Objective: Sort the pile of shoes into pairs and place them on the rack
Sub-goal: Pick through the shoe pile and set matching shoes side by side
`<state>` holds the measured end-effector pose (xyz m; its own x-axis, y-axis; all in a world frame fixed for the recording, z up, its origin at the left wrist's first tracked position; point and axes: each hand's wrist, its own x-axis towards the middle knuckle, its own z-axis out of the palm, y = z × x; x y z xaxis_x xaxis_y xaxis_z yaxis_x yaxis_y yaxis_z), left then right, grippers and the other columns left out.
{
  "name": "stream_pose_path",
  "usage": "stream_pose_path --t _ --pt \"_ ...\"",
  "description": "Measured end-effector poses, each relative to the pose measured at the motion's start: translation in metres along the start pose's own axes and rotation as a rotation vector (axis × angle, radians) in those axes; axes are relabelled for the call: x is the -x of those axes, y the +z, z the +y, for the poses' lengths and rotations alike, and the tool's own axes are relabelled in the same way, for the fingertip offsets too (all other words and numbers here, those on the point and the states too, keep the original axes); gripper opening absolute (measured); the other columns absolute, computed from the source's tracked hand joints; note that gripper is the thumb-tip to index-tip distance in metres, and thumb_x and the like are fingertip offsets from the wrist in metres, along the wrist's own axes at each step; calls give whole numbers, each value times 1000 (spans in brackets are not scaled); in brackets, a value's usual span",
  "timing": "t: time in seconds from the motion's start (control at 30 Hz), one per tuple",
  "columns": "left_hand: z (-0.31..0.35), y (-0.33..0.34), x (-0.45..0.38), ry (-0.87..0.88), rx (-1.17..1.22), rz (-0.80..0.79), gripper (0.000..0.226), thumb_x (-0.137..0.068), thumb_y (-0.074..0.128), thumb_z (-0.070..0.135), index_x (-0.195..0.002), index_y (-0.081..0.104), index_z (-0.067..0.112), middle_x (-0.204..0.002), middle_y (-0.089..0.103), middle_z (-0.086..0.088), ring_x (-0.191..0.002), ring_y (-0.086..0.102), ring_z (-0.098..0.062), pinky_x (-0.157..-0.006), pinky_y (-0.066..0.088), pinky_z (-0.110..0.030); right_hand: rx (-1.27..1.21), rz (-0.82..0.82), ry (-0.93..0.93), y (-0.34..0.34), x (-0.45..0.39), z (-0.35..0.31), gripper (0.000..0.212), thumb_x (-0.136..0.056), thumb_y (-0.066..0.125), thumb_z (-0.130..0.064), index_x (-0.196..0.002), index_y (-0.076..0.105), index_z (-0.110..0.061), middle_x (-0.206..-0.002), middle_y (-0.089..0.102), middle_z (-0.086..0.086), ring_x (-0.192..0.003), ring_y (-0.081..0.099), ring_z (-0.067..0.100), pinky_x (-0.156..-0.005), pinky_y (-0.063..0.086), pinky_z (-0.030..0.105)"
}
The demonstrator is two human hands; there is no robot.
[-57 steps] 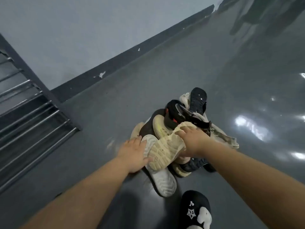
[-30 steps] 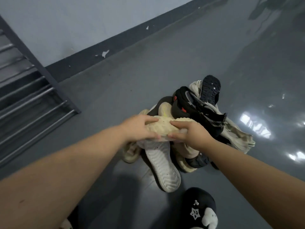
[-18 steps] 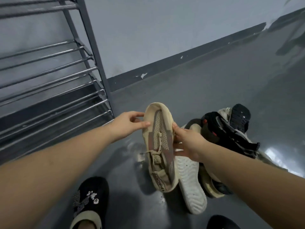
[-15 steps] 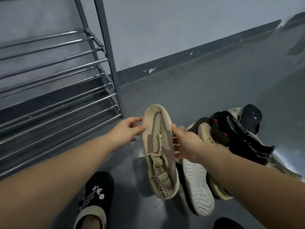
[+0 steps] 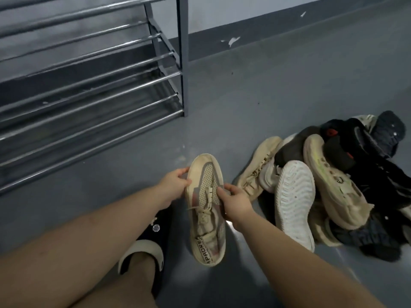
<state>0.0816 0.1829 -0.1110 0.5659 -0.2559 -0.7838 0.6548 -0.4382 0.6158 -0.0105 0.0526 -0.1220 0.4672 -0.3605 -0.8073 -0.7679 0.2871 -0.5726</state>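
Observation:
Both hands hold a beige mesh sneaker (image 5: 205, 218) above the floor, its toe pointing away from me and its laces facing up. My left hand (image 5: 173, 183) grips its left edge near the toe. My right hand (image 5: 233, 202) holds its right side by the laces. The pile of shoes (image 5: 322, 185) lies on the floor to the right, with another beige sneaker (image 5: 255, 172), a white ribbed sole (image 5: 293, 201) turned up, and black shoes (image 5: 367, 141) at the back. The metal shoe rack (image 5: 89, 85) stands at the upper left, its bar shelves bare.
My foot in a black slipper (image 5: 146, 252) rests on the grey floor under my left forearm. A grey wall with a dark baseboard (image 5: 266, 25) runs along the back. Open floor lies between the rack and the pile.
I lifted the beige sneaker off the pile with both hands, turned it upper side up and carried it left. My view swung left, bringing the rack in.

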Motion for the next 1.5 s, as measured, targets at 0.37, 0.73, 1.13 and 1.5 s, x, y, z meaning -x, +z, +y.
stream_pose_path --t 0.37,0.73,1.13,1.5 --pt "-21 10 -4 -129 -159 -280 54 -91 42 -2 -136 45 27 -128 60 -2 -106 55 -16 -81 43 -29 200 -23 44 -5 -22 30 27 -92 52 -7 -118 61 -3 -87 67 6 -82 61 25 -87 55 45" --pt "69 78 37 231 -649 -153 56 -92 57 22 -143 38 12 -148 40 -9 -133 44 -21 -104 33 -21 899 -39 -263 -105 45 -68 47 -92 55 -27 -136 48 -11 -135 55 8 -123 52 22 -104 38 26" --pt "117 219 66 353 -1061 -253 56 -91 53 32 -142 38 16 -128 54 -7 -114 54 -23 -81 39 -24 1048 311 -275 -254 36 -61 56 -87 58 -35 -139 41 -20 -141 41 8 -125 46 29 -101 43 38" --pt "77 210 9 104 -705 -117 68 -90 57 27 -149 25 13 -144 45 -12 -126 50 -26 -105 38 -32 1195 277 -409 -251 23 -39 49 -92 49 -39 -137 42 -22 -137 46 6 -129 40 27 -103 38 39"
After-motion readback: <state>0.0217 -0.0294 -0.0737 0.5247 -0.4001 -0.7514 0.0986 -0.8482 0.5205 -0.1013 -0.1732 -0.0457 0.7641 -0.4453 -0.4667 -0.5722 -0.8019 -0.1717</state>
